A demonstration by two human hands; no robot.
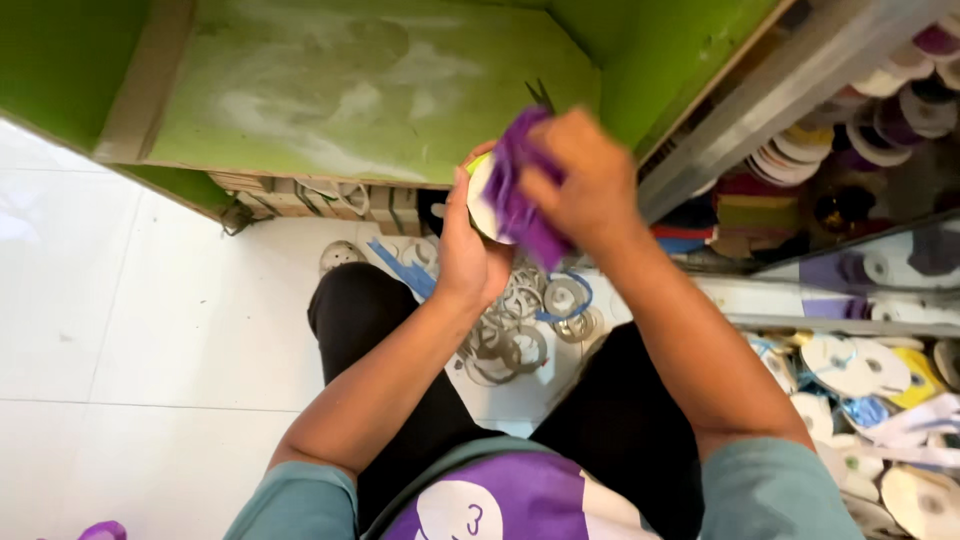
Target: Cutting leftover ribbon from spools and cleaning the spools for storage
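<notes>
Soft purple ribbon [520,190], cloth-like, on a matt white card spool [482,200]; floor [120,320] of glossy white tile; shelf [350,90] of scuffed, green-painted wood.

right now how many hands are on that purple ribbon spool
2. The left hand cups the white spool from below and behind; the right hand grips the purple ribbon on its front. No other hands are in view.

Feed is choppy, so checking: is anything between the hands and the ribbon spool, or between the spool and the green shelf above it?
Nothing visible stands in the way. The left hand holds the spool and the right hand presses purple ribbon against it. The green shelf just beyond looks bare and dusty. Empty spool rings lie on the floor below.
</notes>
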